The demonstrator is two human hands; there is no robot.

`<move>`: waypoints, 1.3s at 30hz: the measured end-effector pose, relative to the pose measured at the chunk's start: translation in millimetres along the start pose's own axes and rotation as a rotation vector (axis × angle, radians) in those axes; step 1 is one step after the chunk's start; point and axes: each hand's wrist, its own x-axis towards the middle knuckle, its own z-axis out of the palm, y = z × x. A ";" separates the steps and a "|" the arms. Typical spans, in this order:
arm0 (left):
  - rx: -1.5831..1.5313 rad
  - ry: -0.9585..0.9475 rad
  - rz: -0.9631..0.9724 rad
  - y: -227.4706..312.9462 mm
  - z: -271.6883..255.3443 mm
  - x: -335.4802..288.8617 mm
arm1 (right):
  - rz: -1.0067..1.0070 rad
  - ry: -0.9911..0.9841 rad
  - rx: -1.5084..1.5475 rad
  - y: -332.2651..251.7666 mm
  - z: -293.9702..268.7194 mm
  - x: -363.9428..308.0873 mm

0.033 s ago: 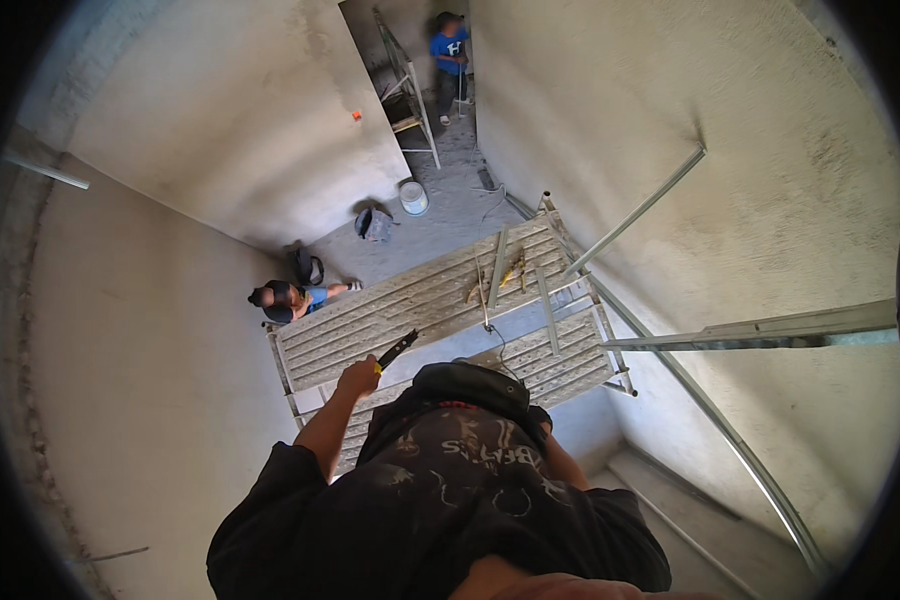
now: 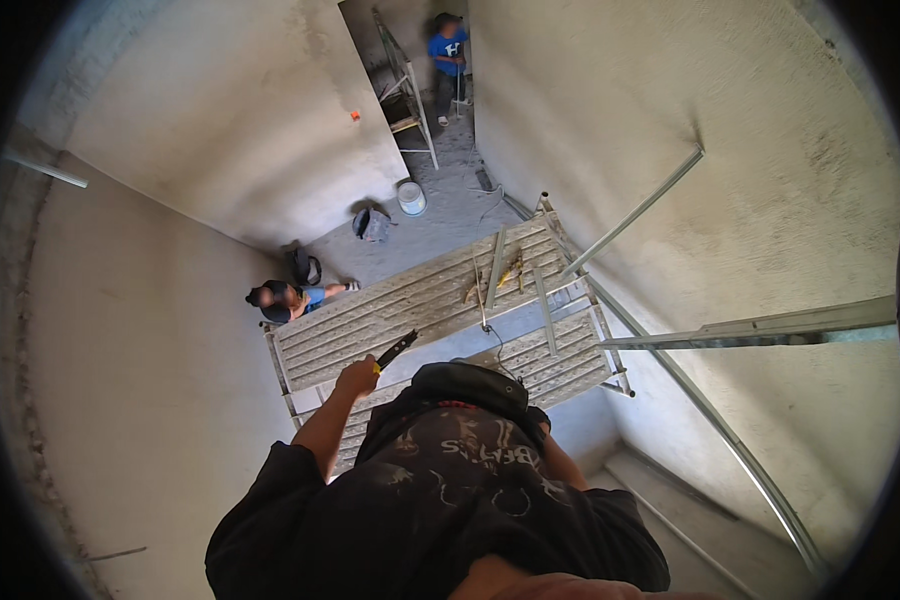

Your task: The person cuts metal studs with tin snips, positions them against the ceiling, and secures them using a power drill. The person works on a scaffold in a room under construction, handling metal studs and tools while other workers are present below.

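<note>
My left hand (image 2: 357,377) is closed around the yellow grip of tin snips (image 2: 398,350). Their dark jaws point up and to the right, over the scaffold platform (image 2: 370,335). A black waist pouch (image 2: 470,388) sits at the front of my dark, stained shirt. My right forearm (image 2: 564,467) runs down beside the pouch; the right hand's fingers are hidden behind my body and the pouch. On the platform lie metal strips (image 2: 496,268), a yellow-handled tool (image 2: 511,268) and a thin cord (image 2: 485,326).
A gap (image 2: 450,343) separates the two platform boards. Long metal channels (image 2: 750,337) lean at the right wall. One person (image 2: 292,300) sits by the left platform end; another (image 2: 447,60) stands in the doorway beside a frame (image 2: 407,95). A bucket (image 2: 411,198) and bag (image 2: 372,225) stand below.
</note>
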 end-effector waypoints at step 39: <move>-0.066 0.322 0.552 186.1 -166.0 -97.4 | -0.446 0.442 0.963 -220.5 -289.8 -157.9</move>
